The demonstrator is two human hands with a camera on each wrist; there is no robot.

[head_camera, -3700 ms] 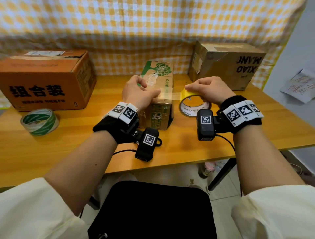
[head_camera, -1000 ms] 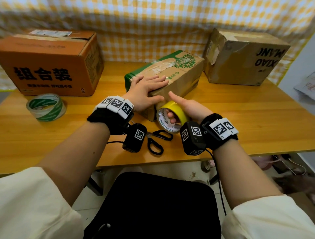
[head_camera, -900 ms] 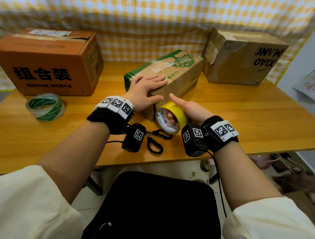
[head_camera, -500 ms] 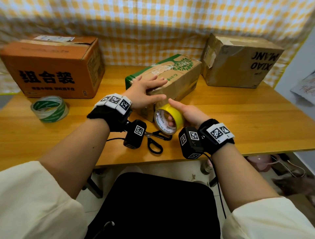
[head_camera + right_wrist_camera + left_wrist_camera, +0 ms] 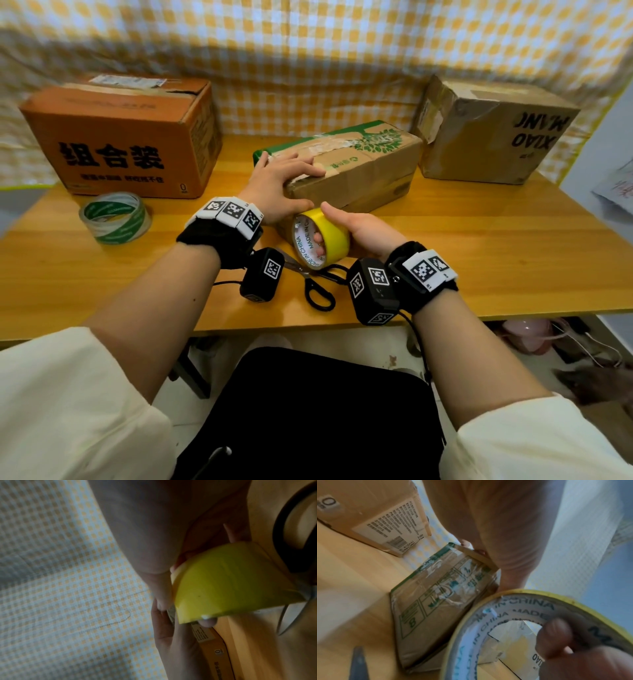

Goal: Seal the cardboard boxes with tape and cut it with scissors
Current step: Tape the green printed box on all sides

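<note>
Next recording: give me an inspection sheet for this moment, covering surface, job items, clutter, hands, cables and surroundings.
Surface: wooden table, checked cloth hung behind it.
Job's things: green-printed box lying at centre, tape across its top; yellow tape roll at its near end; scissors flat on the table near the front edge.
Clutter: orange box at left, brown box at right, green-and-white tape roll.
Hands: left hand lies flat on the green-printed box; right hand grips the yellow tape roll, fingers through its core.
Cables: black leads hang from both wrist cameras.
Surroundings: paper on the right wall, pink object and cords on the floor.
</note>
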